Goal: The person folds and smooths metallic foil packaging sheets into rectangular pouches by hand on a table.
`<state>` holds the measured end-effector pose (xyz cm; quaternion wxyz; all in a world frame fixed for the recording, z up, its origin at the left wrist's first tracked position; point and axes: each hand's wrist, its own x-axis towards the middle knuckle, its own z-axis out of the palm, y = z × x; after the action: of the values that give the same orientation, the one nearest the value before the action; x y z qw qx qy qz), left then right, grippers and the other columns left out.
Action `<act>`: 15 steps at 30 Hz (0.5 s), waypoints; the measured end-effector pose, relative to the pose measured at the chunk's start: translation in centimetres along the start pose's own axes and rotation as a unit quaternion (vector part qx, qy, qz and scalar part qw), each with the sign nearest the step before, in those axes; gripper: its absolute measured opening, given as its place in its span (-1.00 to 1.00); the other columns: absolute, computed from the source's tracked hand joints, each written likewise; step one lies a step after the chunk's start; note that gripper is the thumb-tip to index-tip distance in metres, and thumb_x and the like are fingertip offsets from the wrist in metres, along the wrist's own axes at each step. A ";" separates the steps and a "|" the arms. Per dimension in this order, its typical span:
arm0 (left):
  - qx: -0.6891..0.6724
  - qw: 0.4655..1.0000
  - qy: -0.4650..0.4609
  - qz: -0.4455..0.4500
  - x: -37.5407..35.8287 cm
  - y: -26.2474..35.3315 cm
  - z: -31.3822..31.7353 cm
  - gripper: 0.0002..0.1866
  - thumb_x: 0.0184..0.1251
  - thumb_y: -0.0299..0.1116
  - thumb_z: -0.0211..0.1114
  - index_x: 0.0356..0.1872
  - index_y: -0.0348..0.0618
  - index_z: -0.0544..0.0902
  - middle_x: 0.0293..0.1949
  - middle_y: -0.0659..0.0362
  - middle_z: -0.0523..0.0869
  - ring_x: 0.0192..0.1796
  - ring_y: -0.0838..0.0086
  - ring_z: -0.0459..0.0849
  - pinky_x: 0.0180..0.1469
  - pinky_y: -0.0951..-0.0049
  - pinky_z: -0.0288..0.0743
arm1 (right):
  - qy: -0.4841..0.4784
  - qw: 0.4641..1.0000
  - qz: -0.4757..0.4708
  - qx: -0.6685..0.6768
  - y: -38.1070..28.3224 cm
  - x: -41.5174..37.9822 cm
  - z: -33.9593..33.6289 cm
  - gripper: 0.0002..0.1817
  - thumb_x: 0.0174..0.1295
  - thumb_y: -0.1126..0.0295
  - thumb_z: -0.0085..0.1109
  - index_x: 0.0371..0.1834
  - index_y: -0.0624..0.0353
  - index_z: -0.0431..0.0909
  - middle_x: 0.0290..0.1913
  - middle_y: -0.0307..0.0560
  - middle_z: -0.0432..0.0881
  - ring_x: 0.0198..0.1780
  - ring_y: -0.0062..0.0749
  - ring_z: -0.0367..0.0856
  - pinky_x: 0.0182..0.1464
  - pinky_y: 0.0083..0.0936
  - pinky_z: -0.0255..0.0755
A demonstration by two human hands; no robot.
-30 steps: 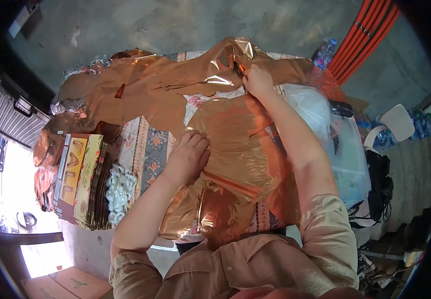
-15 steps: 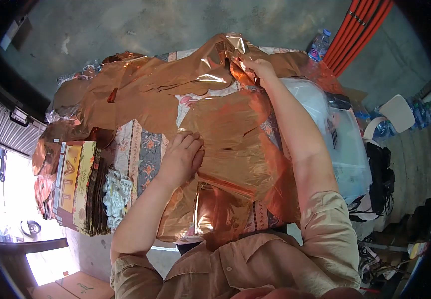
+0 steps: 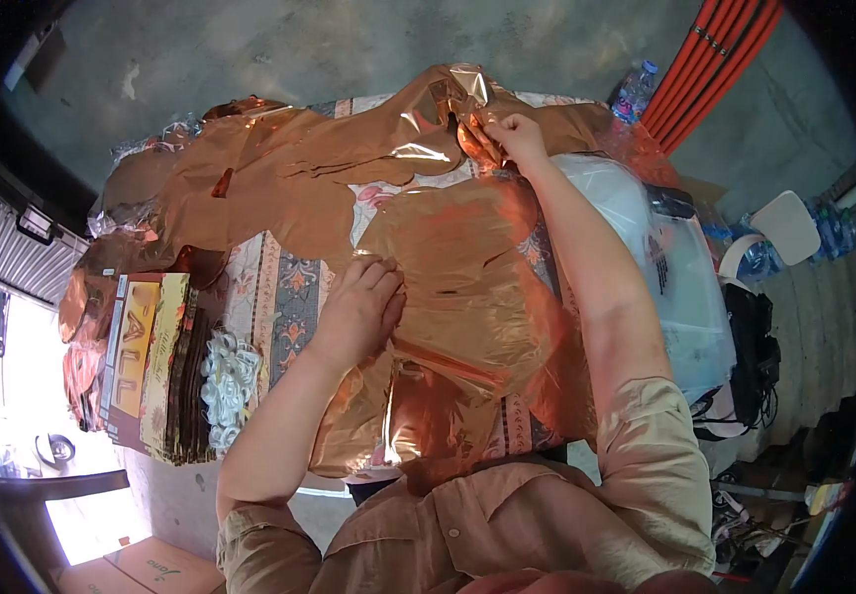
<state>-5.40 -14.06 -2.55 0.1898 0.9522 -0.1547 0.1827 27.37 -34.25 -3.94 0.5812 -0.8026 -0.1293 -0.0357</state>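
A copper-coloured foil sheet point(image 3: 457, 238), shiny and creased, lies on the table in front of me and hangs down toward my lap. My left hand point(image 3: 363, 302) rests at its left edge, fingers bent and pressed together on the foil; the thumb is hidden. At the far side, my right hand point(image 3: 519, 139) is closed in a pinch at a crumpled, folded part of the foil point(image 3: 477, 139). More copper-coloured foil point(image 3: 279, 168) spreads across the back and left of the table, with wavy cut edges.
Flat printed boxes point(image 3: 155, 366) and a bundle of white, ribbon-like pieces point(image 3: 228, 386) sit at left on the patterned tablecloth point(image 3: 294, 307). Clear plastic bags point(image 3: 685, 287) lie at right. A water bottle point(image 3: 634, 91) stands near the red poles point(image 3: 710, 64). A cardboard box point(image 3: 141, 566) is on the floor.
The fingers of my right hand have bunched more tightly at the folded foil. My left hand stays in place on the sheet. The view has shifted very slightly.
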 end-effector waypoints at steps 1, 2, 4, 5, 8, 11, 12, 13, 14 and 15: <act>-0.001 1.000 0.001 -0.001 0.0 0.0 0.0 -0.67 0.21 -0.42 0.31 0.00 -0.26 0.60 0.06 0.06 0.61 0.17 0.14 0.49 0.22 0.22 0.40 | 0.022 0.984 -0.106 -0.143 -0.1 -0.3 0.3 -0.63 -0.05 0.26 0.52 -0.39 0.18 0.48 -0.50 -0.09 0.60 -0.47 -0.38 0.59 -0.42 -0.40 0.42; -0.001 1.000 0.001 0.001 0.1 0.0 0.0 -0.67 0.21 -0.42 0.30 0.00 -0.26 0.60 0.06 0.06 0.61 0.17 0.14 0.49 0.22 0.22 0.40 | 0.020 0.984 -0.105 -0.143 -0.1 -0.5 0.6 -0.63 -0.05 0.26 0.52 -0.39 0.18 0.48 -0.50 -0.09 0.60 -0.47 -0.38 0.59 -0.42 -0.40 0.42; -0.003 1.000 -0.001 0.001 -0.1 -0.1 0.1 -0.67 0.21 -0.41 0.30 0.00 -0.26 0.60 0.06 0.06 0.61 0.17 0.14 0.49 0.22 0.22 0.40 | 0.028 0.950 -0.120 -0.286 -2.5 -2.4 1.2 -0.47 -0.07 0.24 0.50 -0.14 0.23 0.41 -0.38 0.08 0.65 -0.30 -0.08 0.68 -0.25 -0.22 0.52; -0.002 1.000 0.000 0.003 0.0 -0.2 0.1 -0.67 0.21 -0.41 0.30 0.00 -0.27 0.60 0.05 0.06 0.61 0.17 0.14 0.49 0.22 0.22 0.40 | -0.005 0.929 -0.091 -0.360 -3.9 -3.3 1.2 -0.40 0.00 0.20 0.41 0.02 0.22 0.31 -0.23 0.22 0.67 -0.12 0.12 0.67 -0.09 -0.06 0.52; -0.002 1.000 0.001 0.005 0.0 -0.2 0.2 -0.67 0.20 -0.41 0.30 -0.01 -0.27 0.60 0.04 0.06 0.61 0.17 0.14 0.49 0.22 0.22 0.40 | -0.050 0.892 -0.064 -0.444 -5.1 -4.1 1.5 -0.46 0.05 0.16 0.33 0.00 0.22 0.36 -0.15 0.22 0.67 -0.05 0.13 0.65 -0.02 -0.05 0.52; -0.005 1.000 0.001 -0.001 -0.1 -0.3 0.4 -0.68 0.20 -0.41 0.31 -0.02 -0.26 0.60 0.04 0.07 0.62 0.17 0.15 0.50 0.22 0.22 0.41 | -0.067 0.879 -0.077 -0.466 -5.4 -4.5 1.5 -0.53 0.08 0.18 0.26 -0.04 0.23 0.41 -0.15 0.22 0.68 -0.06 0.13 0.65 -0.01 -0.06 0.52; -0.007 1.000 0.001 -0.005 -0.1 -0.3 0.5 -0.68 0.20 -0.40 0.31 -0.02 -0.25 0.61 0.03 0.07 0.62 0.18 0.15 0.49 0.22 0.22 0.41 | -0.067 0.879 -0.078 -0.467 -5.3 -4.3 1.5 -0.53 0.08 0.18 0.26 -0.04 0.23 0.41 -0.15 0.22 0.68 -0.06 0.13 0.65 -0.01 -0.06 0.52; -0.007 1.000 0.002 -0.005 -0.1 -0.4 0.6 -0.68 0.20 -0.40 0.31 -0.02 -0.25 0.61 0.03 0.07 0.62 0.18 0.15 0.49 0.22 0.22 0.41 | -0.061 0.882 -0.073 -0.462 -5.1 -4.2 1.6 -0.56 0.08 0.20 0.25 -0.07 0.25 0.46 -0.15 0.22 0.68 -0.07 0.13 0.66 -0.01 -0.07 0.53; -0.007 1.000 0.002 -0.004 -0.1 -0.4 0.7 -0.69 0.21 -0.41 0.30 -0.02 -0.25 0.61 0.04 0.07 0.62 0.18 0.15 0.49 0.23 0.22 0.41 | -0.056 0.885 -0.068 -0.458 -4.9 -4.0 1.7 -0.59 0.08 0.21 0.24 -0.10 0.26 0.51 -0.15 0.22 0.68 -0.07 0.13 0.66 -0.02 -0.08 0.53; -0.007 1.000 0.001 -0.004 -0.1 -0.5 0.7 -0.69 0.21 -0.41 0.30 -0.02 -0.24 0.61 0.04 0.07 0.62 0.18 0.16 0.49 0.23 0.22 0.40 | -0.056 0.885 -0.068 -0.458 -4.8 -3.8 1.6 -0.59 0.08 0.21 0.24 -0.10 0.26 0.51 -0.15 0.22 0.68 -0.07 0.13 0.66 -0.02 -0.08 0.53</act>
<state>-5.12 -13.90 -3.32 0.1974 0.9512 -0.1519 0.1821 22.34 -31.98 -0.81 0.1368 -0.9694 -0.1851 -0.0851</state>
